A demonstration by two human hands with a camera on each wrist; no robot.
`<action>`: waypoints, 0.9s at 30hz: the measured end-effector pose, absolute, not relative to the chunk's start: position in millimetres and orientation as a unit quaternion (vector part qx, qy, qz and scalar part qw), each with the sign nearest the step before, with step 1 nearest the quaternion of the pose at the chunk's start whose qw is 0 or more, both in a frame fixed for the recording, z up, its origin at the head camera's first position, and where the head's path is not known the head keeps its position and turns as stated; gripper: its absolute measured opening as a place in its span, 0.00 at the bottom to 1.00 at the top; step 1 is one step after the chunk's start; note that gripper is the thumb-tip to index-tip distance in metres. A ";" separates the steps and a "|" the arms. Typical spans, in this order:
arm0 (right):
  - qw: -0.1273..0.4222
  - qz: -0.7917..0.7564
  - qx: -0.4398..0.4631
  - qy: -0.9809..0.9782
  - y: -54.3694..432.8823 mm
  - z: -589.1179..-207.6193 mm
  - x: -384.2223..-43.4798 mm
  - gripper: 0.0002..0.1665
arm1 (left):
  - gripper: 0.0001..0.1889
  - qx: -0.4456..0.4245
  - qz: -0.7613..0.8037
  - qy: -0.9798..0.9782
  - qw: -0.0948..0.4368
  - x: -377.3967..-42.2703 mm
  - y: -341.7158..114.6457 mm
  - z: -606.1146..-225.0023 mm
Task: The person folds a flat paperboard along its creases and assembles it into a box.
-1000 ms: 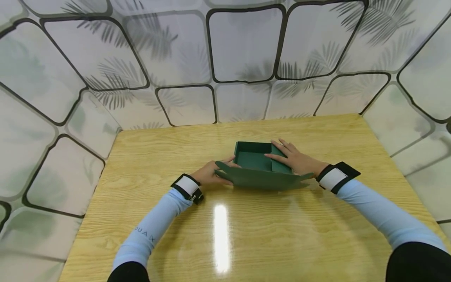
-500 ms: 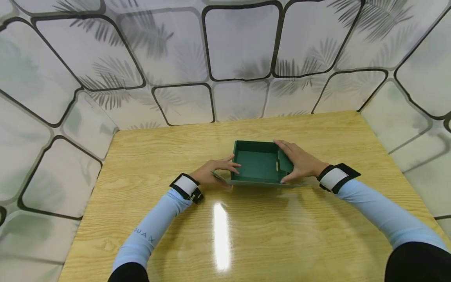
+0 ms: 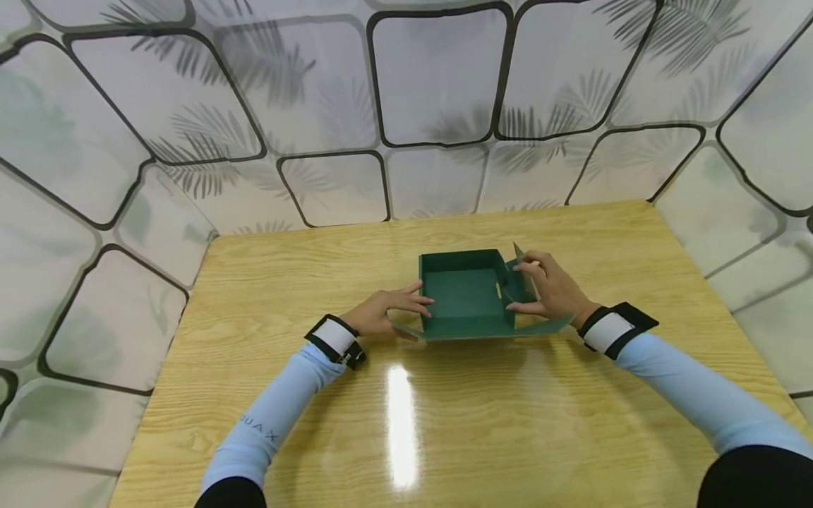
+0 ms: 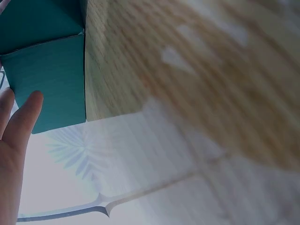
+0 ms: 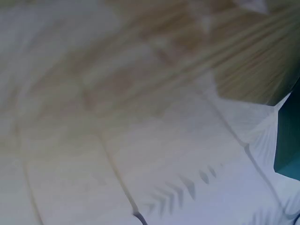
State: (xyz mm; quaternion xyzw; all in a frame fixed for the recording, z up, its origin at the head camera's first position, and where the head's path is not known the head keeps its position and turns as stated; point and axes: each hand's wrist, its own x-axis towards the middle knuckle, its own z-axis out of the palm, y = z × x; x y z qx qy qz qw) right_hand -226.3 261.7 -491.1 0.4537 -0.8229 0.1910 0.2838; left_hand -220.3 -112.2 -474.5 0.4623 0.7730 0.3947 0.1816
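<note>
A shallow green cardboard box (image 3: 466,293), partly folded, lies open-topped on the wooden table. Its left end is held by my left hand (image 3: 384,312), with fingertips reaching over the wall and the thumb low by the front flap. Two of that hand's fingers (image 4: 28,110) lie against a green panel (image 4: 51,84) in the left wrist view. At the opposite end, my right hand (image 3: 555,288) pinches the end flap (image 3: 522,286), which stands folded outward. A front corner flap (image 3: 543,327) sticks out to the right. The right wrist view shows only a green panel (image 5: 288,136), no fingers.
The wooden table (image 3: 286,268) extends around the box on all sides. Behind it and along both sides hangs a pale leaf-patterned curtain (image 3: 438,77). A bright light reflection (image 3: 400,423) lies on the tabletop before the box.
My right hand has moved from pressing down inside the right end to pinching the flap, drawing it outward and right. The front panel now lies lower. My left hand stays at the left end.
</note>
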 end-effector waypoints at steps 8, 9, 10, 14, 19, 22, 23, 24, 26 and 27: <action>0.317 0.181 0.532 -0.764 260.4 -482.8 -220.0 0.23 | 0.23 0.465 0.394 0.774 0.170 -222.3 -111.6 -473.8; 0.315 0.184 0.543 -0.756 261.0 -481.7 -220.1 0.22 | 0.23 0.465 0.395 0.774 0.169 -222.6 -111.6 -473.8; 0.312 0.189 0.553 -0.749 261.8 -481.0 -220.2 0.21 | 0.23 0.464 0.396 0.774 0.169 -222.9 -111.5 -473.9; 0.289 0.216 0.571 -0.737 266.5 -479.7 -219.2 0.19 | 0.22 0.460 0.404 0.773 0.166 -223.3 -111.7 -475.0; 0.263 0.238 0.552 -0.755 276.0 -485.1 -210.6 0.16 | 0.20 0.454 0.401 0.778 0.166 -222.2 -110.5 -476.0; 0.255 0.232 0.552 -0.759 283.5 -490.3 -203.5 0.16 | 0.20 0.452 0.398 0.780 0.171 -221.6 -108.9 -476.0; 0.253 0.221 0.554 -0.762 286.0 -491.9 -201.2 0.16 | 0.20 0.451 0.400 0.779 0.173 -221.4 -108.6 -475.7; 0.242 0.214 0.557 -0.765 288.2 -493.3 -199.2 0.17 | 0.20 0.452 0.401 0.778 0.174 -221.3 -108.5 -475.6; 0.202 0.204 0.565 -0.774 291.3 -495.4 -195.5 0.18 | 0.20 0.452 0.406 0.775 0.173 -221.2 -108.5 -475.8; 0.173 0.201 0.566 -0.781 291.9 -495.4 -193.7 0.20 | 0.19 0.453 0.408 0.774 0.171 -221.2 -108.6 -476.1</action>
